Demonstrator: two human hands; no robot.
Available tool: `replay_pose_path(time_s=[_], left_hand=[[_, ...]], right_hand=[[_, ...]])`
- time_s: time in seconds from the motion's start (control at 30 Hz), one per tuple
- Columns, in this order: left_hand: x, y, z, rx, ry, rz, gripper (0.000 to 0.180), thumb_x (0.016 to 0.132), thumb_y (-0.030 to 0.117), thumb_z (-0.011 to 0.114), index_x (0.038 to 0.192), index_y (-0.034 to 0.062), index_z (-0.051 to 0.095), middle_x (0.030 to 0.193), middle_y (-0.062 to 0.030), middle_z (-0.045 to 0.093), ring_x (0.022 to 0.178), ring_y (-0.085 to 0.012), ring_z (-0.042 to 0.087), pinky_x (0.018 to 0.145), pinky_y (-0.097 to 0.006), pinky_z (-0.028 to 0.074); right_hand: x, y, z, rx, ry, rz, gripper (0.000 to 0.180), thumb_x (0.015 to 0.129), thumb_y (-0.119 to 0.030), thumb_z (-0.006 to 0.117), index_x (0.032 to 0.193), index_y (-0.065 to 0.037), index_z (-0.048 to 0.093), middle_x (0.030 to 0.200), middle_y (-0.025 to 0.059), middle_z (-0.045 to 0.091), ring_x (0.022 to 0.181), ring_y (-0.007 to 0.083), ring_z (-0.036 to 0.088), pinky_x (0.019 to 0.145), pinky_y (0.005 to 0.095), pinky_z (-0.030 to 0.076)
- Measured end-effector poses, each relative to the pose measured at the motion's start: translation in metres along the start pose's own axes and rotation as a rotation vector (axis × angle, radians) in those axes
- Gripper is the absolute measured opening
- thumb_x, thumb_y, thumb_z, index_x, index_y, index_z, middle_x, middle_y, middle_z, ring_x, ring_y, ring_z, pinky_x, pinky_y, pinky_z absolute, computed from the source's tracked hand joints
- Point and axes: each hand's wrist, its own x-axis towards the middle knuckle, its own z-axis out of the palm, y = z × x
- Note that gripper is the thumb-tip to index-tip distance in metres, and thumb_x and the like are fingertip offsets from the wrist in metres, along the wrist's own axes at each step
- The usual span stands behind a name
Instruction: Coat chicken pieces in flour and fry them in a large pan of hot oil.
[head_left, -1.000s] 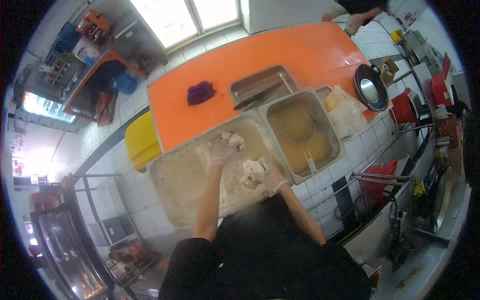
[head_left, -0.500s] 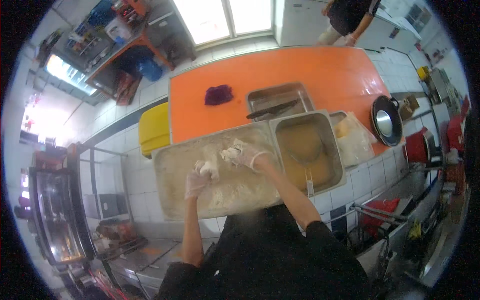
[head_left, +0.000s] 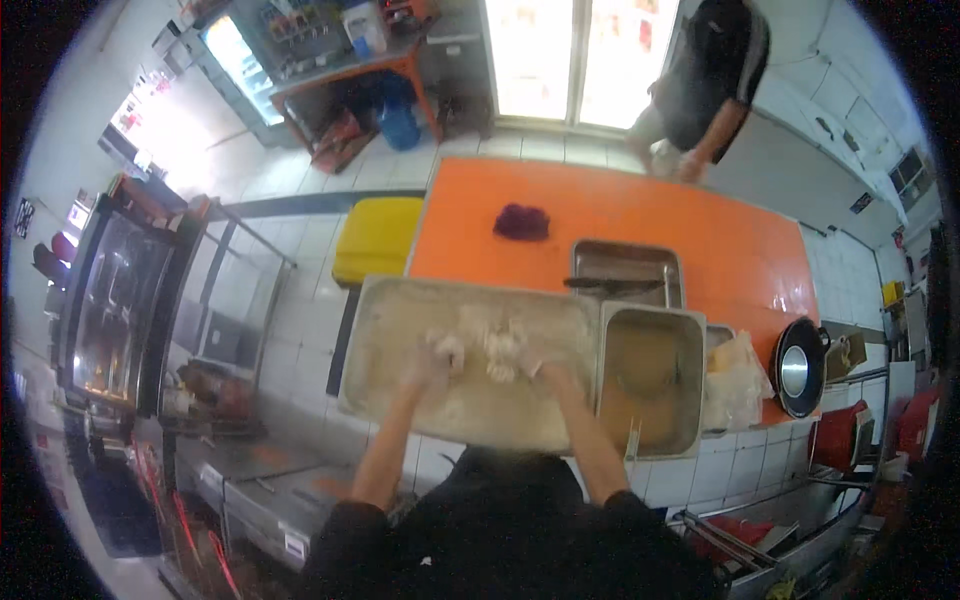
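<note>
A large steel pan (head_left: 400, 330) full of pale flour sits at the near edge of the orange table (head_left: 720, 230). Both my gloved hands are down in it. My left hand (head_left: 432, 365) rests on the flour beside a pale floured piece (head_left: 452, 348). My right hand (head_left: 535, 368) touches another pale lump (head_left: 500, 352) near the pan's middle. Motion blur hides the fingers, so I cannot tell whether either hand grips a piece.
A deeper pan of yellowish batter (head_left: 645, 385) stands to the right, with a shallow steel tray (head_left: 625, 270) behind it. A purple cloth (head_left: 522, 221), a clear bag (head_left: 738, 375), a dark round lid (head_left: 797, 368) and a yellow bin (head_left: 378, 240) are nearby. Another person (head_left: 705, 80) stands at the table's far side.
The view has swung so the flour pan lies centred. My hands have drawn closer together over the floured pieces in the pan's middle.
</note>
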Motion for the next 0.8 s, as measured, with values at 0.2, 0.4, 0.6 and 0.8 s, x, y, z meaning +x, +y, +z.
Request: replay_pose_path(time_s=[0.2, 0.4, 0.6, 0.8], left_hand=[[0.071, -0.030, 0.010, -0.264, -0.932, -0.543, 0.042, 0.077, 0.033, 0.065, 0.112, 0.0100, 0.062, 0.121, -0.0133, 0.057, 0.096, -0.0324, 0.061, 0.086, -0.040, 0.046], [0.073, 0.079, -0.032, -0.103, -0.323, -0.064, 0.028, 0.081, 0.025, 0.062, 0.099, 0.0054, 0.067, 0.105, -0.0120, 0.064, 0.088, -0.0306, 0.062, 0.077, -0.039, 0.050], [0.058, 0.015, -0.039, -0.269, -0.470, -0.024, 0.026, 0.081, 0.023, 0.062, 0.098, 0.0051, 0.066, 0.102, -0.0111, 0.064, 0.085, -0.0287, 0.062, 0.075, -0.038, 0.050], [0.032, 0.029, -0.028, -0.484, -0.288, -0.009, 0.024, 0.080, 0.021, 0.062, 0.097, 0.0048, 0.066, 0.099, -0.0102, 0.064, 0.083, -0.0269, 0.062, 0.073, -0.037, 0.049]], right_hand=[[-0.019, -0.070, -0.059, -0.300, 0.020, 0.038, 0.034, 0.081, -0.029, 0.055, 0.101, -0.003, 0.064, 0.101, 0.0158, 0.065, 0.092, 0.0332, 0.060, 0.079, 0.0445, 0.045], [0.010, -0.101, -0.047, -0.440, 0.267, 0.042, 0.027, 0.078, -0.025, 0.056, 0.089, -0.002, 0.068, 0.100, 0.0164, 0.065, 0.093, 0.0319, 0.061, 0.077, 0.0453, 0.046], [-0.035, -0.158, -0.076, -0.511, 0.223, 0.026, 0.025, 0.077, -0.027, 0.056, 0.082, -0.005, 0.068, 0.090, 0.0186, 0.065, 0.085, 0.0341, 0.062, 0.073, 0.0440, 0.047], [-0.009, -0.120, -0.040, -0.442, 0.073, -0.124, 0.048, 0.070, -0.026, 0.066, 0.115, -0.011, 0.057, 0.114, 0.0149, 0.060, 0.104, 0.0315, 0.056, 0.087, 0.0382, 0.045]])
